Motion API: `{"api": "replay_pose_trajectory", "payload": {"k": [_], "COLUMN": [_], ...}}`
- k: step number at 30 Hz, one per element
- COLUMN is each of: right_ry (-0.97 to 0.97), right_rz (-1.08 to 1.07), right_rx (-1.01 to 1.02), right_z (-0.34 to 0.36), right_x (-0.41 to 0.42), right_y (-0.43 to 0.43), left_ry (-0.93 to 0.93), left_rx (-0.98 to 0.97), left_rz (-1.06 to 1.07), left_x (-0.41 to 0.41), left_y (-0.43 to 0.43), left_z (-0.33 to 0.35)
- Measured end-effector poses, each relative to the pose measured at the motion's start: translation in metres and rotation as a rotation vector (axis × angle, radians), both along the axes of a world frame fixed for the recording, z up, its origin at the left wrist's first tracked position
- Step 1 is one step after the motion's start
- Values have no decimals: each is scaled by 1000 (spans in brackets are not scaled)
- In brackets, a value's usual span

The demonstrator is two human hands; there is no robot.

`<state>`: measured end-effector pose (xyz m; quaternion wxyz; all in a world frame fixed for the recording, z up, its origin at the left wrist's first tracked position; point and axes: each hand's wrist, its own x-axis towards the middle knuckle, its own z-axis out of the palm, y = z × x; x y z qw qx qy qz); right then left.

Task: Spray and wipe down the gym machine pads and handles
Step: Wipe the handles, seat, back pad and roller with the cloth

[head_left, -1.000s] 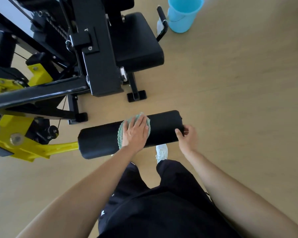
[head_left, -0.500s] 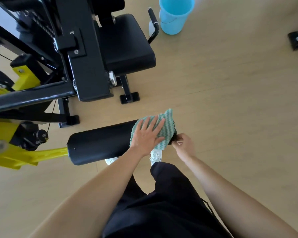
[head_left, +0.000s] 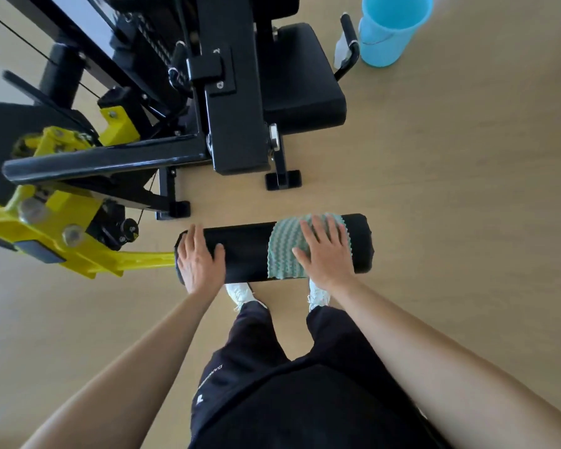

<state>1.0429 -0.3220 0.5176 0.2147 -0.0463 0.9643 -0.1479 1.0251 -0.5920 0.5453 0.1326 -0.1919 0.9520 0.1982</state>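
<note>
A black roller pad [head_left: 246,251] lies crosswise in front of me on a yellow lever arm [head_left: 136,259]. A green and white zigzag cloth [head_left: 282,251] is draped over its right half. My right hand [head_left: 324,251] presses flat on the cloth with the fingers spread. My left hand [head_left: 198,257] rests on the pad's left end, fingers laid over the top and thumb on the near side. The black seat pad [head_left: 302,82] and a black side handle [head_left: 350,30] lie farther back.
A blue bucket [head_left: 389,30] stands on the wooden floor at the back right, with a clear spray bottle [head_left: 340,50] beside the handle. The black machine frame [head_left: 234,102] and yellow linkage [head_left: 46,205] fill the left. My white shoes [head_left: 240,293] stand just under the roller.
The cloth has passed from my left hand to my right hand. My left hand has moved to the pad's left end. The camera view has shifted, so the machine sits differently in frame.
</note>
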Motion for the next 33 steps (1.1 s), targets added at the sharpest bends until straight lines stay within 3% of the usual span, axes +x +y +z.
{"api": "replay_pose_trajectory", "payload": {"k": [2,5,8,11,17,22,29,33], "right_ry": [-21,5,-22,-56,-106,-114,-121,-120], "right_rz": [-60,-275,-393,-376,-216,-100,115,186], "right_rx": [66,109,118,151,182,133,122,111], "right_z": [-3,-5,-5,-3,0,8,9,7], "right_x": [-3,-1,-2,-6,-16,-24,-39,-45], "right_y": [11,28,34,22,-19,-102,-218,-274], "left_ry": [-79,-171,-109,-40,-11,-66,-130,-189], "left_rx": [0,183,352,489,572,567,880,910], "left_rz": [190,426,535,635,583,378,501,519], "left_x": [-2,-1,2,5,19,40,42,38], "left_y": [-29,-54,-62,-66,-74,-92,-122,-138], "left_z": [-1,-11,-13,-6,-1,-4,-9,-9]}}
